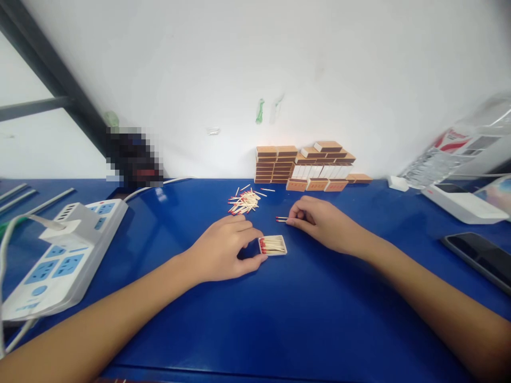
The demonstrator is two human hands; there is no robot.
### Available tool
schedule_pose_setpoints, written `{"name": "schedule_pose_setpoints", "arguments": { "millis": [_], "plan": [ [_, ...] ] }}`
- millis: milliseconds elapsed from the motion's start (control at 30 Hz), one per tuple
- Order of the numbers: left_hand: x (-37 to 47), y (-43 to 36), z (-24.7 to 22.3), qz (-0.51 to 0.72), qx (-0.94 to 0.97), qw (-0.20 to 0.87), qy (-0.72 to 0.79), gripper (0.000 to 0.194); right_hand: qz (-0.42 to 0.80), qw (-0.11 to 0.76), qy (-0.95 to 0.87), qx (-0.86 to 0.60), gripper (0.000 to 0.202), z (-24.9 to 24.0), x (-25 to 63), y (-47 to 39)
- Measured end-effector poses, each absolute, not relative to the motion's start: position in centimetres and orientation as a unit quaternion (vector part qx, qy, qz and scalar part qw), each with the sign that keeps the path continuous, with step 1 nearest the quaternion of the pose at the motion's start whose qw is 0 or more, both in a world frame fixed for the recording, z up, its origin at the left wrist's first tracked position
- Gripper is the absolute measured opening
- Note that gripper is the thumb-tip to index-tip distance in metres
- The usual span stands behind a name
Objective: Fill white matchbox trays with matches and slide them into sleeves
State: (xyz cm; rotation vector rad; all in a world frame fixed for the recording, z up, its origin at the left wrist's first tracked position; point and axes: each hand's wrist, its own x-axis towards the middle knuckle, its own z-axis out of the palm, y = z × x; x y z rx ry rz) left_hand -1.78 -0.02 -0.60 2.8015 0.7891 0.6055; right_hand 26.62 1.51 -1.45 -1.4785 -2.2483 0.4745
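My left hand (225,249) holds the left end of a small matchbox tray (282,251) between thumb and forefinger. Red-tipped matches lie in the tray, their heads toward my left hand. Just beyond the tray, to its right, my right hand (319,221) pinches a couple of matches (281,219) whose red heads point left. A loose heap of matches (244,201) lies on the blue table (255,330) behind my left hand, with a few strays around it.
Stacked matchboxes (275,165) stand against the white wall. At left is a power strip (75,260) with a plugged-in adapter and cables. A plastic bottle (433,165), a white device (465,205) and a phone (481,258) are on the right.
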Motion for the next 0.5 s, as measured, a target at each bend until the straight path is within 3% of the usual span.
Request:
{"name": "schedule_pose_setpoints", "arguments": {
  "millis": [200, 500],
  "plan": [
    [-1.88, 0.09, -0.66, 0.198, 0.939, 0.085, 0.268, 0.029, 0.151, 0.240, -0.797, -0.533, 0.024, -1.68, 26.41, 1.27],
    [-1.94, 0.38, -0.64, 0.211, 0.931, 0.092, 0.283, 0.026, 0.157, 0.193, -0.808, -0.534, 0.021, -1.57, 26.53, 1.20]
  ]
}}
